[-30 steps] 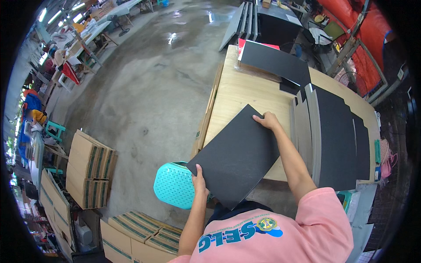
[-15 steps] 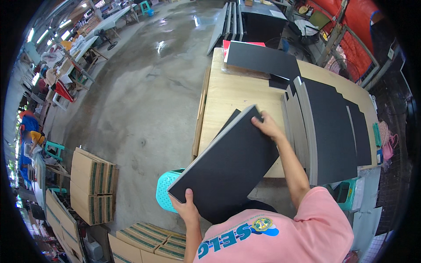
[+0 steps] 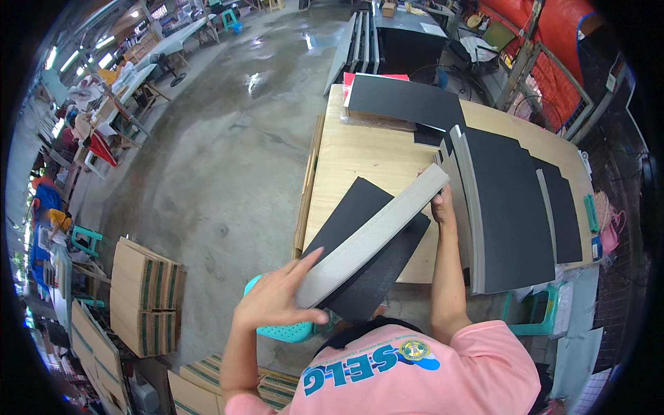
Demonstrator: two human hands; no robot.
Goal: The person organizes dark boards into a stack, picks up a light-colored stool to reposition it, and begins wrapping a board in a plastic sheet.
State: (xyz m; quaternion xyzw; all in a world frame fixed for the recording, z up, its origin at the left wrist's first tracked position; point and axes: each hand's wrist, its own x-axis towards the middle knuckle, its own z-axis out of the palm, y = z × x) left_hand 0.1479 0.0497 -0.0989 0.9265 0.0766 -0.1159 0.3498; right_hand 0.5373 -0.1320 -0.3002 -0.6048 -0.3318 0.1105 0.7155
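Head view: R hand (image 3: 443, 202) grips far end of board stack (image 3: 373, 238), tilted on edge over black boards (image 3: 358, 207) at table (image 3: 360, 152); L hand (image 3: 275, 294) open at near end, contact unclear. Teal stool (image 3: 287, 333) partly hidden below; dark pile (image 3: 512, 214) close on R.

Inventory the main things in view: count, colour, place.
Held board stack: one, grey edges, in right hand
Loose boards: uncounted, black, beneath held stack
Other board stacks: several, black tops, worktable's right and far end
Worktable: one, pale wood, right of centre
Plastic stools: several, turquoise, near worktable and far left
Cardboard bundles: several, brown, lower left
Tarp: one, red, upper right
Shirt: one, pink, bottom
Left hand: one, bare, by held stack's lower end
Right hand: one, bare, upper end
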